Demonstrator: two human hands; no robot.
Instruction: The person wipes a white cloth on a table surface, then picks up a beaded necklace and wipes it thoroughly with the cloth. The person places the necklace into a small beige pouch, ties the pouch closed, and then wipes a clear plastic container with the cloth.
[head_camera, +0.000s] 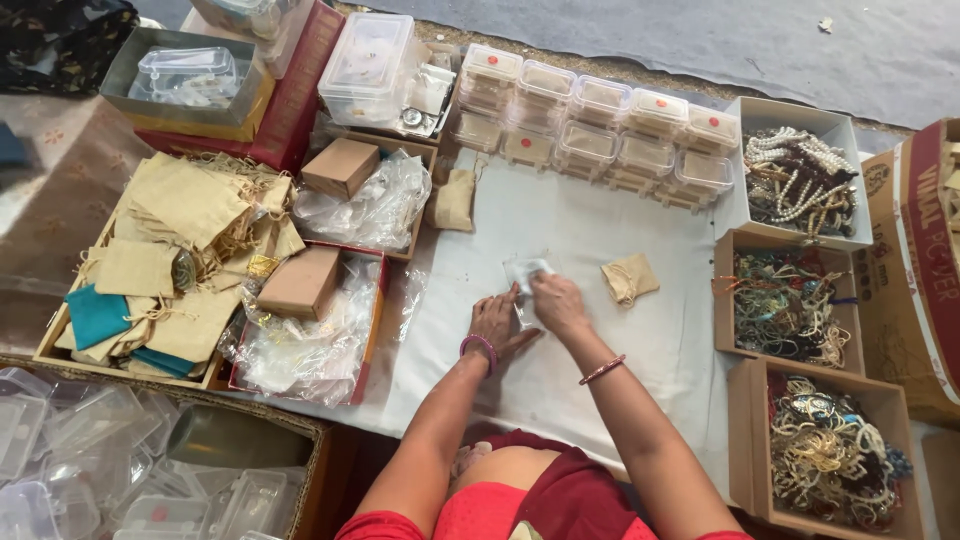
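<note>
Hands (528, 312) pinch clear pouch (524, 272), long axis away

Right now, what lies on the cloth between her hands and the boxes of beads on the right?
In the head view, one small tan pouch lies between the hands' clear packet and the bead boxes; otherwise bare white cloth.

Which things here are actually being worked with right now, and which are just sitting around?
In use:
left hand
right hand
small clear plastic bag, pinched by both hands on the white cloth

Lying about:
small burlap pouch beside the hands
stacked clear boxes
three boxes of bead jewellery
tray of burlap pouches
</note>
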